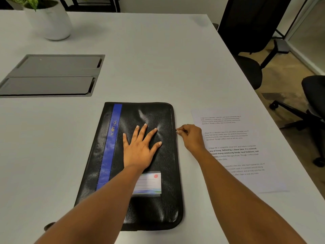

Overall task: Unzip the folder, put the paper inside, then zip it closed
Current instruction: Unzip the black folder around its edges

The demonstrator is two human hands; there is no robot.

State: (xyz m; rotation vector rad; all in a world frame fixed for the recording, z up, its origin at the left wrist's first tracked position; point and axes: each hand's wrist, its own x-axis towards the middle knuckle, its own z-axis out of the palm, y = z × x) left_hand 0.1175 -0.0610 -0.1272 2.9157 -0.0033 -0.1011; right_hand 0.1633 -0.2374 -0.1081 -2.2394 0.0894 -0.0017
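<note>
The black folder (140,164) with a blue stripe lies flat near the bench's (158,59) front edge. The left hand (140,147) presses on its cover, fingers spread flat. The right hand (190,136) pinches the zipper pull at the folder's right side, thumb and forefinger together. The printed paper (237,152) lies just beside it, toward the right edge. A white pot (51,22) stands at the far left corner.

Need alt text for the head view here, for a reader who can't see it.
A person's left hand presses flat on a black zip folder with a blue stripe, while the right hand pinches at its right edge. A printed paper lies on the white table right of the folder.
</note>
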